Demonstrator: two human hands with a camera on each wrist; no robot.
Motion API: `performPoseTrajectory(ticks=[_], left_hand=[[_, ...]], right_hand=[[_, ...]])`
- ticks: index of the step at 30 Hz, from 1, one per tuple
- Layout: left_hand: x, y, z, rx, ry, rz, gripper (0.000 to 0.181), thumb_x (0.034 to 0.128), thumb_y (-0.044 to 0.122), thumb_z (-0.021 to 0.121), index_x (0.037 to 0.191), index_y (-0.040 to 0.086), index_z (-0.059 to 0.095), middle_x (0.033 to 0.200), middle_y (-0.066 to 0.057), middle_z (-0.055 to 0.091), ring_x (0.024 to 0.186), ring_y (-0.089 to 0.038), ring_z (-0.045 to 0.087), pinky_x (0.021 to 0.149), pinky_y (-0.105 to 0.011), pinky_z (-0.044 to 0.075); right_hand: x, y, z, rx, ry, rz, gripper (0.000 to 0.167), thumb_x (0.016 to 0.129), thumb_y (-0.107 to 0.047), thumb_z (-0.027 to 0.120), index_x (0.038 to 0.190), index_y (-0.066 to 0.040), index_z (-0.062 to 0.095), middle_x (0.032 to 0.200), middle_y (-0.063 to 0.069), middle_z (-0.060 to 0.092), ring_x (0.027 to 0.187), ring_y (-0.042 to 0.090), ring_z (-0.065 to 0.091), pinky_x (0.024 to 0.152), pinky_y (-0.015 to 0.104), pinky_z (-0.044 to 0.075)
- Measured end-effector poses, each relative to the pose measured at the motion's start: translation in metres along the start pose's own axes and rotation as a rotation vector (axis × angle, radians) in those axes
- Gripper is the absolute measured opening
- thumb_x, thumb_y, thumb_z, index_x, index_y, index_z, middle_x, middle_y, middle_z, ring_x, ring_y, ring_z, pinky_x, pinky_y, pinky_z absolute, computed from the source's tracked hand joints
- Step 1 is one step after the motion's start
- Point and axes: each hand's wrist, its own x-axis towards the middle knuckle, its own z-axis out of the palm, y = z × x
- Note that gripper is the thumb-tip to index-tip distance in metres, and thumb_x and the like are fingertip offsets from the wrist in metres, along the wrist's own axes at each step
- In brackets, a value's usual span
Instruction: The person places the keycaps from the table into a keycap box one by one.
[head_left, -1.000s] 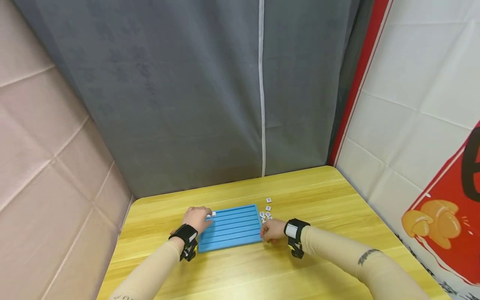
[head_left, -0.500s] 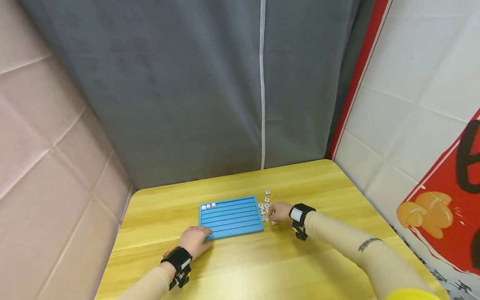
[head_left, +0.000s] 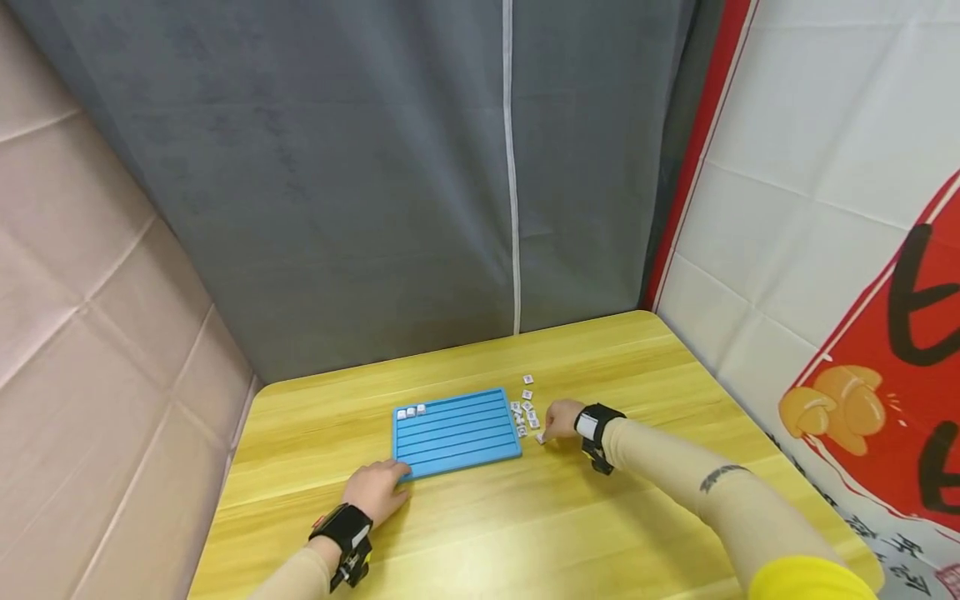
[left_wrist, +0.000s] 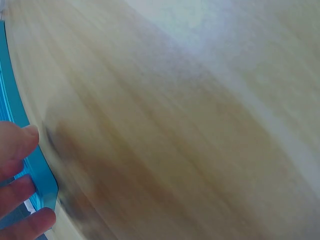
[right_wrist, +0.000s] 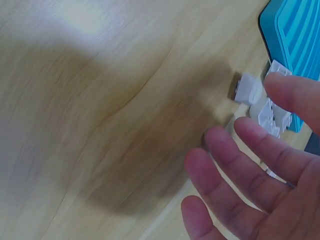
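Note:
A blue ridged tray (head_left: pixel 459 454) lies on the table, with 3 white keycaps (head_left: pixel 411 412) along its far left row. My left hand (head_left: pixel 375 490) rests at the tray's near left corner. In the left wrist view, its fingers (left_wrist: pixel 22 192) are extended over the tray's edge. My right hand (head_left: pixel 562 418) is low beside the loose keycaps to the right of the tray. In the right wrist view, a white keycap (right_wrist: pixel 248 89) lies near the tips of thumb and index finger; the fingers are spread and slightly bent, with nothing visibly pinched.
Several loose white keycaps (head_left: pixel 528 407) lie scattered just beyond the tray's right edge, hollow sides apparently up. The wooden table (head_left: pixel 480 533) meets a grey curtain (head_left: pixel 390 208) at the back. White panels (head_left: pixel 795 150) stand along the right side.
My left hand has drawn back from the tray's far left to its near left corner, uncovering the keycaps there. My right hand has moved from the tray's right edge to the loose keycaps.

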Motion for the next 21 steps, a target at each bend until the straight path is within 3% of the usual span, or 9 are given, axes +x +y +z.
performPoseTrajectory(ticks=[7,16,21], left_hand=[[-0.001,0.002,-0.005,-0.008,-0.017,-0.011,0.03,0.0737,0.023,0.083,0.1,0.012,0.072,0.092,-0.002,0.069,0.081,-0.024,0.066,0.068,-0.041,0.052],[0.0,-0.001,0.002,0.016,-0.005,-0.003,0.03,0.0735,0.026,0.083,0.099,0.014,0.072,0.092,-0.001,0.07,0.08,-0.022,0.067,0.067,-0.039,0.052],[0.0,-0.001,0.001,0.02,-0.02,-0.011,0.03,0.0743,0.026,0.082,0.1,0.013,0.072,0.092,-0.001,0.069,0.08,-0.021,0.067,0.066,-0.039,0.052]], right_hand=[[0.002,-0.018,0.006,-0.026,0.013,0.02,0.028,0.077,-0.025,0.078,0.059,-0.013,0.06,0.053,-0.007,0.047,0.05,0.01,0.039,0.047,0.023,0.029],[0.01,-0.02,0.016,-0.107,0.046,0.009,0.022,0.072,-0.022,0.082,0.074,-0.013,0.062,0.069,-0.004,0.057,0.063,0.014,0.05,0.059,0.03,0.043],[0.008,-0.023,0.018,-0.118,0.064,-0.018,0.021,0.073,-0.016,0.081,0.074,-0.013,0.06,0.068,-0.004,0.056,0.063,0.014,0.049,0.059,0.031,0.042]])
